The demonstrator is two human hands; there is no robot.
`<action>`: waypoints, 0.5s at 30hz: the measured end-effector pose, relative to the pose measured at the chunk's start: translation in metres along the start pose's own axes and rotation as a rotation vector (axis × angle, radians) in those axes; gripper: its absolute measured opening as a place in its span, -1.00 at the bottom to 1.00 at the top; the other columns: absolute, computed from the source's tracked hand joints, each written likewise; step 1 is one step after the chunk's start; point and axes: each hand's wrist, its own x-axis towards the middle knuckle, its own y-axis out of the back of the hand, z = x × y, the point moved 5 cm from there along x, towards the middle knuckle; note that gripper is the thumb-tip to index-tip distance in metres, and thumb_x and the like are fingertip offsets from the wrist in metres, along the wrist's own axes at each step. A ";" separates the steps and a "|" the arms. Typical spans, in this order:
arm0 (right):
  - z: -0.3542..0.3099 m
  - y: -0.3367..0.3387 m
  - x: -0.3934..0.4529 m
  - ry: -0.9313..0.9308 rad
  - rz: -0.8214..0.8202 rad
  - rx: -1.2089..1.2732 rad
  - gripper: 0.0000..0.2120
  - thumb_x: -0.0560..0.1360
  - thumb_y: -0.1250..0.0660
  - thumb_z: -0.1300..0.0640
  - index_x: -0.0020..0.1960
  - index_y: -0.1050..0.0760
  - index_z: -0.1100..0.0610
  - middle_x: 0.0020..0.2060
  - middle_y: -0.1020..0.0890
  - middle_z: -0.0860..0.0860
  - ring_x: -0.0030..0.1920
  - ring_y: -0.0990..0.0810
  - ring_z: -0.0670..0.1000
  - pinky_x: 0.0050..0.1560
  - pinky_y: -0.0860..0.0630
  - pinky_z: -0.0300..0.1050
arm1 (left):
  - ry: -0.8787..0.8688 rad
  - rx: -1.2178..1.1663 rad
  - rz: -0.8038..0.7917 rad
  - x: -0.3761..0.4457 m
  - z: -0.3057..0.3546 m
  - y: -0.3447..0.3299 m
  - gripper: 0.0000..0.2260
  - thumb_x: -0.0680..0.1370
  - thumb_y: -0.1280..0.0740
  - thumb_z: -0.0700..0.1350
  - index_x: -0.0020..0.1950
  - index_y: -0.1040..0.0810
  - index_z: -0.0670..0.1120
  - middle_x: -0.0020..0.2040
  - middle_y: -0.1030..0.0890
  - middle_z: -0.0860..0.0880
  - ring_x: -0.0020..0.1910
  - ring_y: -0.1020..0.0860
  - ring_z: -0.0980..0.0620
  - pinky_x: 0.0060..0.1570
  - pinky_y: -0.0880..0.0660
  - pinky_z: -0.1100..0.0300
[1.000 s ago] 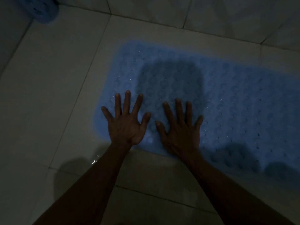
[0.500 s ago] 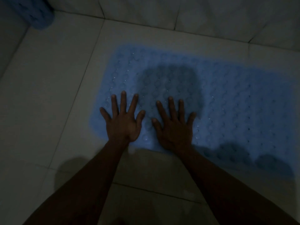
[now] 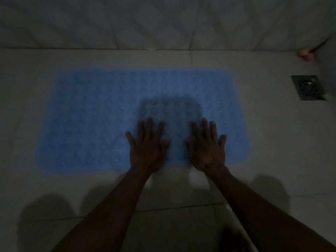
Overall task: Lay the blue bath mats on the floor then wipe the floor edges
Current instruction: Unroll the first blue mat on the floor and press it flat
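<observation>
Fingers [image 3: 149, 128] on both hands: straight and spread, flat down on the mat, gripping nothing. Two hands in view. Left hand [image 3: 147, 150] and right hand [image 3: 208, 151] sit side by side, palms down, a gap of mat showing between them. Both rest on the near edge of the mat, right of its middle, wrists over the floor.

One blue bath mat [image 3: 94, 120] in view, lying flat on the tiled floor [image 3: 27, 110], long side parallel to the wall [image 3: 127, 20]. Strip of bare floor between mat and wall. Bumpy texture on the mat, blurred; dark shadow patch on it just beyond the fingertips.

One square metal floor drain [image 3: 307, 87] to the right of the mat, apart from it, near the corner. One small pinkish thing [image 3: 306, 54] in that corner, too blurred to identify. Lighting is dim throughout.
</observation>
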 end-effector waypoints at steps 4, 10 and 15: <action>0.048 0.014 0.012 -0.158 0.007 0.027 -0.36 0.60 0.11 -0.36 0.60 0.19 -0.21 0.61 0.19 -0.05 0.59 0.29 0.11 0.50 0.17 0.40 | -0.075 0.018 0.030 0.015 0.053 -0.005 -0.39 0.60 0.16 0.34 0.63 0.14 0.21 0.66 0.16 -0.02 0.62 0.20 -0.14 0.44 0.15 -0.45; 0.061 0.010 0.031 -0.158 0.041 0.060 -0.35 0.60 0.12 -0.37 0.58 0.28 -0.24 0.59 0.29 -0.10 0.57 0.38 0.11 0.48 0.22 0.43 | -0.096 0.080 0.073 0.041 0.082 -0.011 -0.42 0.62 0.15 0.33 0.63 0.15 0.24 0.66 0.16 0.01 0.62 0.25 -0.14 0.39 0.14 -0.52; 0.060 0.010 0.030 -0.171 0.165 0.036 -0.35 0.59 0.03 -0.36 0.61 0.10 -0.21 0.62 0.12 -0.07 0.60 0.24 0.11 0.48 0.10 0.43 | -0.098 0.071 0.096 0.042 0.080 -0.015 -0.42 0.64 0.10 0.35 0.62 0.16 0.26 0.66 0.14 0.01 0.62 0.24 -0.13 0.40 0.13 -0.50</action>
